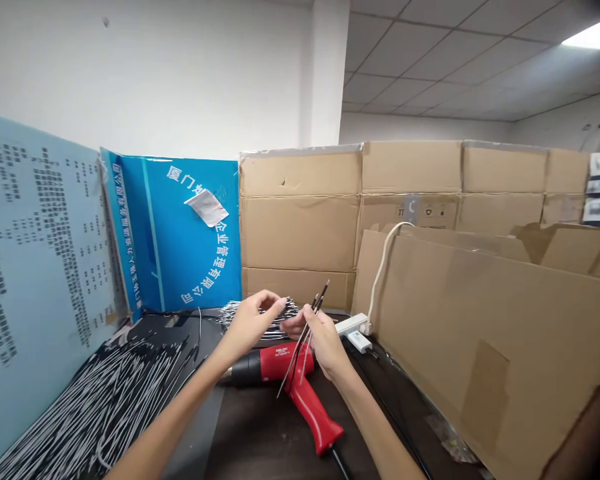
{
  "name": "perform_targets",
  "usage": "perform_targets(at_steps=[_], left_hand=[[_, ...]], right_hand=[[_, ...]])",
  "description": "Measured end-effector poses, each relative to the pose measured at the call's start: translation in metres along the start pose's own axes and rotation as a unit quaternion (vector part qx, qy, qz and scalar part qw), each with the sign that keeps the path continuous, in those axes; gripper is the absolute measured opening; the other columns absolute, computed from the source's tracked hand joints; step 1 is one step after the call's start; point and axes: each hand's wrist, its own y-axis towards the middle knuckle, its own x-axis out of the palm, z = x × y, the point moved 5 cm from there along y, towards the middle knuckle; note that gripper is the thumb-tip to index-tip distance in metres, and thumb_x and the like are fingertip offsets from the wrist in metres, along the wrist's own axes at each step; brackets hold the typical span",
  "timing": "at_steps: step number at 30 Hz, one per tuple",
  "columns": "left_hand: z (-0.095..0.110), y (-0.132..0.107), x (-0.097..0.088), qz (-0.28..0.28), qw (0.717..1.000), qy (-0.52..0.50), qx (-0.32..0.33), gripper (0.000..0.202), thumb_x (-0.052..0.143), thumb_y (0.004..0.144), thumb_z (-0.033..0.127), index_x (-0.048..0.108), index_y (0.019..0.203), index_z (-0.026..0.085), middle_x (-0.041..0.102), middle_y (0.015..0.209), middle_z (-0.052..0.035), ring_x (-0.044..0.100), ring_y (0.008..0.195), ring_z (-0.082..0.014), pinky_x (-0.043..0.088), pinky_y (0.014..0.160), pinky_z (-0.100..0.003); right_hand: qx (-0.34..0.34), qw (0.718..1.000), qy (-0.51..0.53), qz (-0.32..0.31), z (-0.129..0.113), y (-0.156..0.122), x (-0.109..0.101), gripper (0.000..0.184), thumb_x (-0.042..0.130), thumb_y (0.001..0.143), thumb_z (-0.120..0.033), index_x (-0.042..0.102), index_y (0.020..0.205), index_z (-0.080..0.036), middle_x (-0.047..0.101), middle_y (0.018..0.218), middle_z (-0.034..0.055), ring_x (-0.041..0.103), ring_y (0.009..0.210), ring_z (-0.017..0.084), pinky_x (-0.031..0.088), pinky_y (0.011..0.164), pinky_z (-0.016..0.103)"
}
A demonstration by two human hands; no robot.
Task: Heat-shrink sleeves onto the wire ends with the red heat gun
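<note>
The right hand [327, 343] pinches thin wires [300, 350] in its fingers above a red heat gun [275, 363], while the left hand [253, 321], fingers pressed together, touches a wire bundle [285, 313].

Thin pale cables [300, 353], dark tips upward, tilted in the right hand [326, 339], black-and-white cable bundle [259, 315] just behind

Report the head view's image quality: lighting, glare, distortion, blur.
Head view: the ceiling light panel glares white at top right; wide-angle distortion bows the stacked cardboard boxes; lighting is otherwise even, with soft shadows; the thin wires in the right hand look slightly soft.
</note>
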Motion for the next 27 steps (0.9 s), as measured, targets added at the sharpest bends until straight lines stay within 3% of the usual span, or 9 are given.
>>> perform_targets(at_steps=[3, 5, 11, 14, 18, 20, 23, 25, 27], left_hand=[[0.021, 0.002, 0.005, -0.017, 0.998, 0.047, 0.033, 0.034, 0.07, 0.082, 0.049, 0.075, 0.099, 0.02, 0.075, 0.099, -0.0059, 0.066, 0.093, -0.0228, 0.046, 0.078, -0.029], [0.028, 0.001, 0.014, -0.036, 0.997, 0.055, 0.041, 0.028, 0.069, 0.084, 0.046, 0.076, 0.093, 0.021, 0.076, 0.094, -0.0042, 0.067, 0.09, -0.0221, 0.046, 0.076, -0.028], [0.005, 0.009, 0.026, -0.076, 0.996, -0.045, -0.013, 0.027, 0.065, 0.085, 0.04, 0.074, 0.074, 0.017, 0.073, 0.073, -0.0029, 0.065, 0.071, -0.0188, 0.045, 0.064, -0.026], [-0.004, 0.012, 0.026, -0.109, 0.984, -0.136, -0.039, 0.029, 0.067, 0.084, 0.042, 0.074, 0.072, 0.015, 0.072, 0.069, -0.0045, 0.065, 0.068, -0.0191, 0.047, 0.067, -0.028], [-0.006, 0.012, 0.025, -0.156, 0.961, -0.219, -0.062, 0.032, 0.067, 0.085, 0.043, 0.075, 0.074, 0.014, 0.072, 0.066, -0.006, 0.066, 0.069, -0.0199, 0.049, 0.076, -0.031], [-0.008, 0.014, 0.019, -0.127, 0.966, -0.215, -0.065, 0.033, 0.069, 0.083, 0.045, 0.076, 0.074, 0.014, 0.073, 0.069, -0.0062, 0.066, 0.071, -0.0199, 0.049, 0.076, -0.03], [-0.014, 0.018, 0.007, -0.065, 0.976, -0.196, -0.069, 0.035, 0.072, 0.08, 0.049, 0.078, 0.078, 0.014, 0.075, 0.078, -0.0074, 0.066, 0.074, -0.0197, 0.048, 0.071, -0.028], [-0.018, 0.02, 0.002, -0.05, 0.975, -0.201, -0.074, 0.038, 0.072, 0.08, 0.052, 0.079, 0.083, 0.014, 0.076, 0.085, -0.0094, 0.067, 0.078, -0.0202, 0.048, 0.07, -0.027], [-0.021, 0.022, -0.001, -0.044, 0.974, -0.211, -0.077, 0.04, 0.073, 0.079, 0.053, 0.079, 0.083, 0.014, 0.076, 0.088, -0.0106, 0.067, 0.081, -0.0205, 0.048, 0.071, -0.027]], right_hand=[[0.008, 0.999, -0.034, -0.016, 0.007, -0.004, 0.008, 0.049, 0.059, 0.088, -0.067, 0.058, 0.075, -0.02, 0.063, 0.059, -0.0001, 0.063, 0.054, 0.017, 0.052, 0.06, 0.031], [0.016, 0.998, -0.061, -0.011, 0.01, -0.006, 0.013, 0.05, 0.058, 0.088, -0.068, 0.056, 0.075, -0.02, 0.053, 0.052, -0.0042, 0.053, 0.045, 0.013, 0.045, 0.049, 0.025], [0.071, 0.997, 0.02, -0.02, 0.014, -0.012, 0.017, 0.038, 0.071, 0.085, -0.056, 0.055, 0.09, -0.021, 0.034, 0.059, -0.0107, 0.02, 0.044, 0.005, 0.019, 0.039, 0.017], [0.078, 0.994, 0.073, -0.037, 0.016, -0.013, 0.017, 0.032, 0.072, 0.086, -0.048, 0.055, 0.089, -0.021, 0.042, 0.067, -0.0081, 0.021, 0.047, 0.003, 0.018, 0.041, 0.016], [0.052, 0.993, 0.103, 0.024, 0.02, -0.011, 0.011, 0.032, 0.066, 0.089, -0.051, 0.058, 0.088, -0.02, 0.051, 0.07, -0.0052, 0.028, 0.043, 0.003, 0.022, 0.04, 0.016], [0.029, 0.996, 0.077, 0.04, 0.021, -0.01, 0.009, 0.033, 0.064, 0.09, -0.053, 0.062, 0.095, -0.02, 0.057, 0.072, -0.0026, 0.039, 0.044, 0.005, 0.03, 0.042, 0.018], [0.008, 1.0, 0.023, 0.002, 0.022, -0.009, 0.013, 0.039, 0.057, 0.094, -0.055, 0.064, 0.105, -0.018, 0.065, 0.077, 0.0021, 0.055, 0.051, 0.01, 0.041, 0.051, 0.022], [0.009, 1.0, -0.011, -0.026, 0.026, -0.01, 0.016, 0.042, 0.054, 0.095, -0.056, 0.064, 0.105, -0.017, 0.065, 0.073, 0.0019, 0.055, 0.049, 0.01, 0.04, 0.05, 0.023], [0.017, 0.999, -0.028, -0.034, 0.031, -0.011, 0.019, 0.045, 0.054, 0.094, -0.059, 0.065, 0.1, -0.016, 0.058, 0.066, -0.0015, 0.046, 0.042, 0.008, 0.033, 0.044, 0.021]])
